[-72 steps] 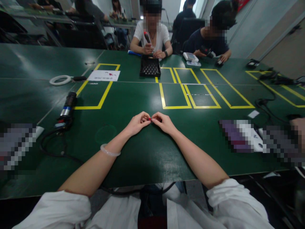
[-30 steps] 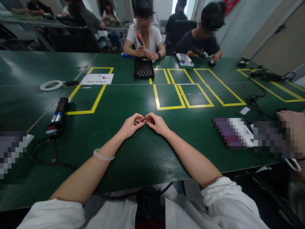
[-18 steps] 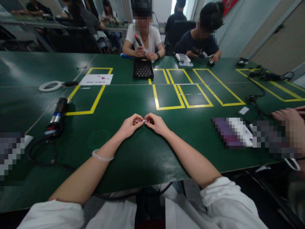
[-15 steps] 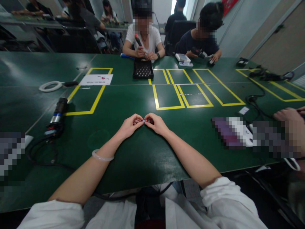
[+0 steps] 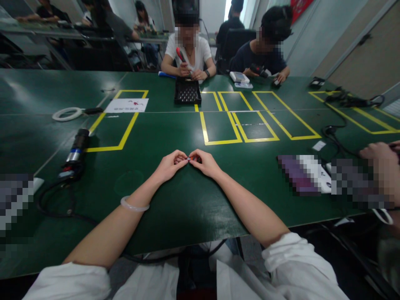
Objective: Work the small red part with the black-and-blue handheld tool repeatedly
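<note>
Small reddish part (image 5: 191, 158) is pinched by the left hand (image 5: 172, 164) and right hand (image 5: 206, 163). Black tray (image 5: 187, 101) lies farther away.

A tiny orange-red piece (image 5: 189, 158) with a pale part is pinched between the left hand (image 5: 173, 163) and the right hand (image 5: 205, 162), its shape mostly hidden.

Green tabletop (image 5: 190, 208) looks smooth and pretty glossy, sleeve (image 5: 296, 258) is matt cloth, bangle (image 5: 135, 207) smooth and shiny, sheet (image 5: 126, 106) looks like plain paper
</note>
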`<state>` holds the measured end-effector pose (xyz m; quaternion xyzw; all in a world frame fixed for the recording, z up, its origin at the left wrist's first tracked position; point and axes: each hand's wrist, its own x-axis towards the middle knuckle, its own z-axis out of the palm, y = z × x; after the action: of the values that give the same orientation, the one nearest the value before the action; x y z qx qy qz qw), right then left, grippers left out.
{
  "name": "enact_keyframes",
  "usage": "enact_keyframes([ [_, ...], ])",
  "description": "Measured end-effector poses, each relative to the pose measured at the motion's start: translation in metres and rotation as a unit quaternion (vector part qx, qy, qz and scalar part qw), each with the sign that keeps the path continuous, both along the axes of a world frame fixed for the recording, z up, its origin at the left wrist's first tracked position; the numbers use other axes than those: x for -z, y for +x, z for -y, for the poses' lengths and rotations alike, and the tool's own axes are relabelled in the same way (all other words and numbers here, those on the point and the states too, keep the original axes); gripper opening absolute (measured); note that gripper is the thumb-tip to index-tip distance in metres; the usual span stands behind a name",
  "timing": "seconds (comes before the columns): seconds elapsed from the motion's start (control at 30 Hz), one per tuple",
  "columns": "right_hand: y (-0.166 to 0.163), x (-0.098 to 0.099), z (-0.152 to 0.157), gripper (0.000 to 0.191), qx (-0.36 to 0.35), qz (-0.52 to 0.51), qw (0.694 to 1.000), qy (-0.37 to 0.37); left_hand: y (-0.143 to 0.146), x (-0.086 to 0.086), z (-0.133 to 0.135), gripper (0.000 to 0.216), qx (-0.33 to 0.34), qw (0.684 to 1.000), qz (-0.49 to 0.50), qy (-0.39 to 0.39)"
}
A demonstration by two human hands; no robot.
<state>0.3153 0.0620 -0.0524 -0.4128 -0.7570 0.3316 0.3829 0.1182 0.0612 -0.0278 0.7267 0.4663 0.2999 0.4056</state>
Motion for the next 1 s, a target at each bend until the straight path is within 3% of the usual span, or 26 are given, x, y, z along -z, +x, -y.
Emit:
enact_keyframes([
  [0.47, -0.003, -0.004, 0.001, 0.018, 0.005, -0.059, 0.997, -0.050, -0.006, -0.006, 0.001, 0.035, 0.016, 0.998, -0.052, 0.018],
  [0.67, -0.003, -0.005, 0.001, 0.023, 0.015, -0.095, 0.992, -0.080, -0.013, -0.009, 0.001, 0.039, 0.069, 0.994, -0.086, 0.018],
  [0.87, -0.002, -0.005, 0.002, 0.023, 0.012, -0.094, 0.992, -0.083, -0.041, -0.023, 0.010, 0.045, 0.138, 0.972, -0.185, 0.042],
  [1.0, -0.002, -0.005, 0.002, 0.022, 0.007, -0.100, 0.992, -0.080, -0.074, -0.025, 0.025, 0.052, 0.113, 0.951, -0.275, 0.084],
])
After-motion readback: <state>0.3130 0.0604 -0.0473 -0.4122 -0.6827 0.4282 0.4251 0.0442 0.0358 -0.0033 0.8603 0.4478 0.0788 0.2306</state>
